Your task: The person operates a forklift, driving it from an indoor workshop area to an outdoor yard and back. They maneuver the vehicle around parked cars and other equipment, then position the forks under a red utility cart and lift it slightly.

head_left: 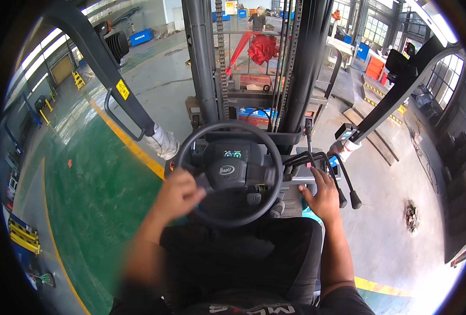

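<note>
In front of me is a black steering wheel (278, 163) with a hub in its middle and a small lit display (232, 154) behind it. My left hand (179, 193) is closed at the lower left of the rim; it is slightly blurred, and what lies inside the fist is hidden. Right of the wheel, my right hand (323, 195) rests over the control levers (355, 195), palm down. Its fingers stretch forward and the thumb stands apart. Two black lever knobs show just beside it; whatever is under the palm stays hidden.
Ahead rise the forklift's dark mast (201, 63) and chains. Beyond them are a bunched red cloth (263, 50) and a standing person (257, 20). Green floor (102, 194) with a yellow line (133, 144) lies left; planks (372, 137) lie on grey floor at right.
</note>
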The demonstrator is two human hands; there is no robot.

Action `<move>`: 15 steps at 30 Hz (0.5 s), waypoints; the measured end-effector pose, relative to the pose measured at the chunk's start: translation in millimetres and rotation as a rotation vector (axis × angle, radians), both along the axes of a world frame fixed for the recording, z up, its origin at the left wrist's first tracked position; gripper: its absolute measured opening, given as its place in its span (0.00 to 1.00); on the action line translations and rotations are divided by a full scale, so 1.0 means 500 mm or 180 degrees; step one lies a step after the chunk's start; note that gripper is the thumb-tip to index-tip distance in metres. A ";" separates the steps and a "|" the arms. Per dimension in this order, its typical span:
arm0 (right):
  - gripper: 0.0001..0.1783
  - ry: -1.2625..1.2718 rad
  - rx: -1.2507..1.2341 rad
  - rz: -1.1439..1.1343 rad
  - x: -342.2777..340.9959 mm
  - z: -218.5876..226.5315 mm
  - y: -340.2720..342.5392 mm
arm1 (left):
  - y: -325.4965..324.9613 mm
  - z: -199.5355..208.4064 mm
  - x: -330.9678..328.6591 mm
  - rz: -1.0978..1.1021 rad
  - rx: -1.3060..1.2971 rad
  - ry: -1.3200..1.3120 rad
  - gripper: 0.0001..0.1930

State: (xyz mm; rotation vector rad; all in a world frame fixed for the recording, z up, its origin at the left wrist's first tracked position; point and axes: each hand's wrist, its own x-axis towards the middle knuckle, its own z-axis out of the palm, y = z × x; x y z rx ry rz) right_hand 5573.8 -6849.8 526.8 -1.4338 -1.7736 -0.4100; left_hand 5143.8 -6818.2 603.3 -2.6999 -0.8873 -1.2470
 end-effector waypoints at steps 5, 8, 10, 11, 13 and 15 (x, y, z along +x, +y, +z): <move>0.37 0.0195 -0.0017 -0.0170 -0.009 0.003 -0.011 | 0.209 0.089 0.074 0.0592 0.0324 -0.0409 0.20; 0.36 0.0242 -0.0053 -0.0148 -0.019 0.006 -0.024 | 0.276 0.115 0.189 0.0514 0.0281 -0.0300 0.19; 0.36 0.0277 -0.0116 -0.0185 -0.026 0.006 -0.030 | 0.272 0.114 0.268 0.0190 0.0237 -0.0091 0.19; 0.36 0.0277 -0.0103 -0.0163 -0.030 0.005 -0.031 | 0.253 0.103 0.305 0.0024 0.0323 -0.0161 0.18; 0.36 0.0306 -0.0112 -0.0147 -0.036 0.005 -0.030 | 0.202 0.078 0.358 -0.0469 0.0125 -0.0125 0.17; 0.34 0.0351 -0.0109 -0.0111 -0.042 0.006 -0.022 | 0.135 0.038 0.376 -0.0744 0.0003 0.0059 0.19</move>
